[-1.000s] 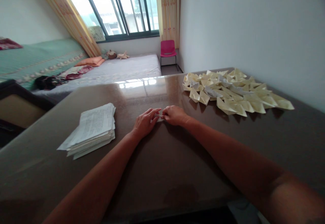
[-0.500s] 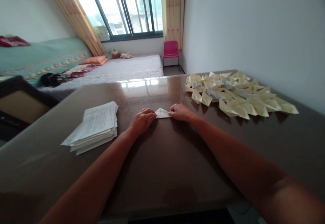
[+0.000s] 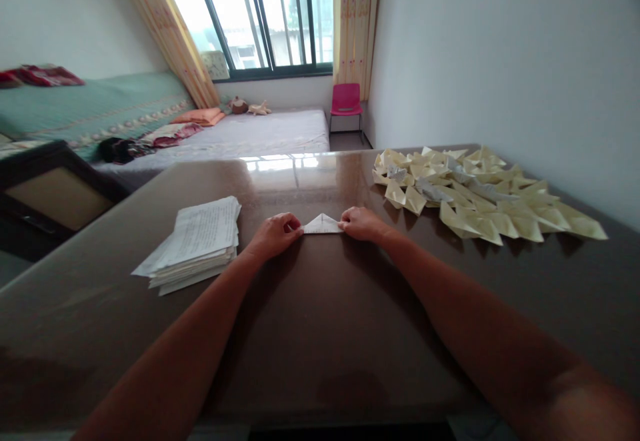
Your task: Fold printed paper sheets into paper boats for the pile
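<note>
A small sheet of paper folded into a flat triangle (image 3: 323, 224) lies at the middle of the table, its point facing away from me. My left hand (image 3: 277, 233) pinches its left corner between thumb and fingertips. At the right corner, my right hand (image 3: 362, 223) is closed with its fingers curled over the paper. To the left of my left hand sits a stack of printed paper sheets (image 3: 203, 234). Beyond my right hand spreads a pile of folded paper boats (image 3: 460, 191), mostly cream with a few white ones among them.
The brown table (image 3: 305, 334) has a glossy top and meets the wall on the right. Past its far edge stand a bed (image 3: 285, 128) and a pink chair (image 3: 346, 100). A dark wooden cabinet (image 3: 60, 194) is at the left.
My left hand has shifted slightly outward along the triangle's left corner, so more of the paper shows. The whole view has swung a little to the left.
</note>
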`<state>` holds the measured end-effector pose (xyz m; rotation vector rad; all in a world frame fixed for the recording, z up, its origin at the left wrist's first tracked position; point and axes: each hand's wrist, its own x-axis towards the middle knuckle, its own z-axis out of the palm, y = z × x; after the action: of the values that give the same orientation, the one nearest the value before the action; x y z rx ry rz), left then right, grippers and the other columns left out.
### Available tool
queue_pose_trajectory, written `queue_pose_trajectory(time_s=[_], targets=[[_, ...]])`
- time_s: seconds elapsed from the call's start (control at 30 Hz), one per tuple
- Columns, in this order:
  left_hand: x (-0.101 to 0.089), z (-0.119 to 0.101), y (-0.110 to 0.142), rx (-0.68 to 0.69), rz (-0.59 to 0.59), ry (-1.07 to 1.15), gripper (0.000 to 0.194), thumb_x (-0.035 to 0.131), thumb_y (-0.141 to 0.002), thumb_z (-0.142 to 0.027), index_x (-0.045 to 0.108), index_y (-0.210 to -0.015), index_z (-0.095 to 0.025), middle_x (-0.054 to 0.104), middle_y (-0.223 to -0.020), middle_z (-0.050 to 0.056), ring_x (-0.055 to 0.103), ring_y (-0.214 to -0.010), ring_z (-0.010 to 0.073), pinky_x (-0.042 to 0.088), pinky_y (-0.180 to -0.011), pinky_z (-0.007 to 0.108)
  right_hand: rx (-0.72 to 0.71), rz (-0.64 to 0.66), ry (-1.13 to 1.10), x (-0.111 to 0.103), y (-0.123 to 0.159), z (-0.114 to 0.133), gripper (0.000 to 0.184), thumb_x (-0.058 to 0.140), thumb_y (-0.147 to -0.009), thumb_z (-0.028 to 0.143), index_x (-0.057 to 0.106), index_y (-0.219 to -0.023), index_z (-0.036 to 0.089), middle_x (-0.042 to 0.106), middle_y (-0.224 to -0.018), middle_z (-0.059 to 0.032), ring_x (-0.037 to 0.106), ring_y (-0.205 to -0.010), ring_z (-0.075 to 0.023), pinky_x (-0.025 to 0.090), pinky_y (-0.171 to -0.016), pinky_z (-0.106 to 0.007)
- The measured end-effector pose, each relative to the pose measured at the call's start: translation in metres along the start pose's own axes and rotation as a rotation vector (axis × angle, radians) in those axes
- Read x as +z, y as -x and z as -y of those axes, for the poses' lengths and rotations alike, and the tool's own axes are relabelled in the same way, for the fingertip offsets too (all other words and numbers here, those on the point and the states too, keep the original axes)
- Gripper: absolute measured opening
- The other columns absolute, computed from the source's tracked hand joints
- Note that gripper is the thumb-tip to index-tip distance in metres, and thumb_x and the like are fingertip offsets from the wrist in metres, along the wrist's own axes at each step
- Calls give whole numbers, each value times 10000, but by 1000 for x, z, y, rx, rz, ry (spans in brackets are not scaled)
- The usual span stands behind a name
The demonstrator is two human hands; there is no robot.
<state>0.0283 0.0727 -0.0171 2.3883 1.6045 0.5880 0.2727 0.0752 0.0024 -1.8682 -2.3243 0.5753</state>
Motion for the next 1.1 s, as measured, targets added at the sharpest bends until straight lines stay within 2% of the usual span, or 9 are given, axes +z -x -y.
queue_pose_trajectory(time_s=[0.17, 0.33, 0.4, 0.6, 0.77, 0.83, 0.93, 1.03, 1.1], targets=[[0, -7, 3, 103, -1, -103, 200, 553, -803, -327, 733, -800, -242, 684, -839, 18, 619, -683, 151, 477, -677, 269, -11, -1, 13, 1, -1, 0, 268, 553, -834, 366, 750, -893, 195, 727, -946, -109, 655, -834, -216, 410, -635, -244], [-5, -9, 4, 295, 83, -176, 253, 487, -853, -274, 735, -850, -224, 693, -971, 49, 622, -903, 201, 478, -838, 318, -22, -5, 12, 1, -1, -3, 249, 551, -833, 355, 743, -878, 203, 728, -946, -89, 649, -804, -196, 389, -608, -238], [-6, -12, 5, 341, 107, -218, 271, 461, -875, -254, 726, -854, -203, 694, -958, 67, 612, -929, 212, 472, -858, 330, -23, -13, 11, 2, -1, -4, 243, 542, -831, 343, 737, -878, 208, 725, -964, -82, 644, -825, -197, 390, -621, -240], [-2, -31, 11, 354, 88, -344, 255, 471, -873, -215, 677, -730, -167, 651, -782, 112, 585, -809, 231, 477, -718, 333, -30, -53, -1, 7, 1, 0, 213, 551, -798, 331, 726, -840, 218, 714, -997, -91, 625, -928, -232, 407, -707, -271], [2, -35, 16, 331, 33, -340, 218, 496, -860, -198, 653, -711, -171, 655, -800, 110, 577, -833, 227, 462, -694, 318, -34, -93, -90, 11, 0, -2, 158, 577, -751, 302, 694, -740, 197, 704, -895, -98, 610, -855, -222, 397, -701, -275], [3, -30, 15, 252, -67, -260, 252, 471, -893, -269, 648, -736, -182, 661, -827, 99, 575, -869, 225, 458, -709, 316, -63, -118, -176, 11, -1, -7, 156, 564, -756, 298, 662, -706, 187, 680, -815, -71, 589, -799, -192, 386, -680, -258], [4, -22, 10, -6, -221, 182, 297, 511, -876, -390, 614, -693, -180, 648, -760, 64, 590, -818, 200, 455, -705, 297, -93, -171, -354, 11, -1, -12, 235, 491, -802, 350, 596, -690, 173, 594, -688, -24, 529, -676, -142, 365, -609, -233], [9, -21, 5, -140, -157, 537, 366, 547, -837, -468, 599, -653, -156, 607, -597, 25, 587, -602, 155, 452, -574, 264, -88, -189, -538, 14, 0, -7, 329, 403, -831, 455, 546, -742, 173, 462, -589, 24, 407, -515, -100, 311, -485, -220], [12, -23, 3, -127, -89, 631, 381, 545, -831, -501, 638, -780, -135, 654, -657, 35, 601, -564, 140, 453, -512, 242, -91, -158, -627, 17, 2, 0, 367, 388, -820, 511, 528, -764, 177, 384, -557, 51, 320, -449, -83, 258, -419, -216]])
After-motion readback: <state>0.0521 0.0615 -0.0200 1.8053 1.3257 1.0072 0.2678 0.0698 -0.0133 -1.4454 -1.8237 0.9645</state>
